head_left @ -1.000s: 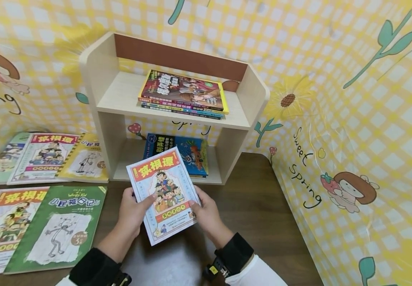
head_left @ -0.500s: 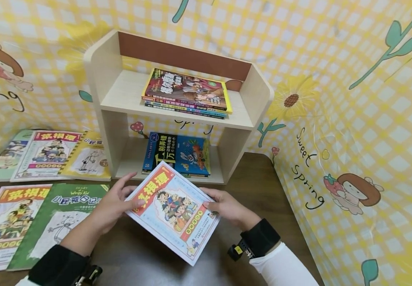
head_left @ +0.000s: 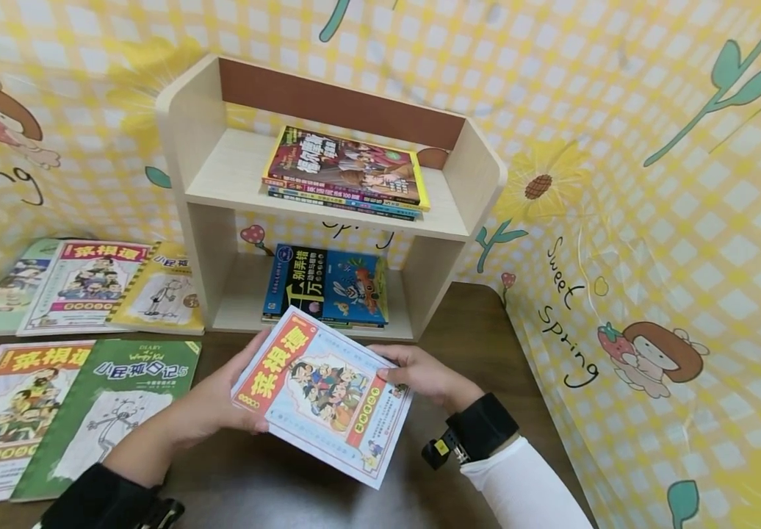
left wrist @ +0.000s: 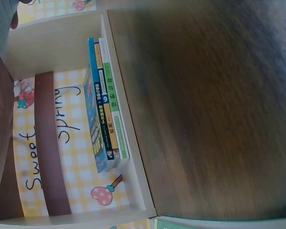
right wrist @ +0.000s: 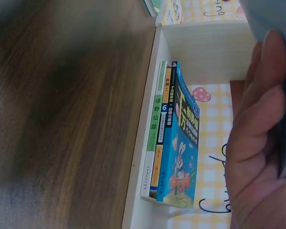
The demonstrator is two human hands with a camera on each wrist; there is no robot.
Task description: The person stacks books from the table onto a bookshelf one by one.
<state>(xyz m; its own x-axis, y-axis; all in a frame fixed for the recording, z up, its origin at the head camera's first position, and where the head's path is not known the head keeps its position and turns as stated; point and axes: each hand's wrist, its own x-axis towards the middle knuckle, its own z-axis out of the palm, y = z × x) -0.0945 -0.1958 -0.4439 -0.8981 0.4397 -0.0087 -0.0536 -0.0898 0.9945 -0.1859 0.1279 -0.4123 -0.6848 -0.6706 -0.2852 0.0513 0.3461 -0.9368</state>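
A book with a pale blue cover and a red title band (head_left: 327,397) is held tilted above the table, in front of the shelf. At its left edge my left hand (head_left: 225,400) grips it, the thumb near the lower corner and the fingers hidden behind. My right hand (head_left: 423,376) pinches the right edge, thumb on the cover; in the right wrist view its curled fingers (right wrist: 267,105) lie against the book's underside. Behind the book stands a small two-tier wooden bookshelf (head_left: 211,253). A stack of books (head_left: 347,173) lies on its upper tier, and a blue-topped stack (head_left: 354,286) on the lower.
On the table (head_left: 486,330) to the left lie a green book (head_left: 116,411) overlapping a red-banded book (head_left: 17,411). Behind them a yellow book (head_left: 162,294), a pink-titled book (head_left: 89,286) and a pale green book (head_left: 6,294) overlap. Checked yellow cloth (head_left: 651,184) backs the table.
The book has turned counterclockwise and moved slightly right and down. My left hand shifted its hold, its fingers loosening and then going behind the left edge. My right hand moved right.
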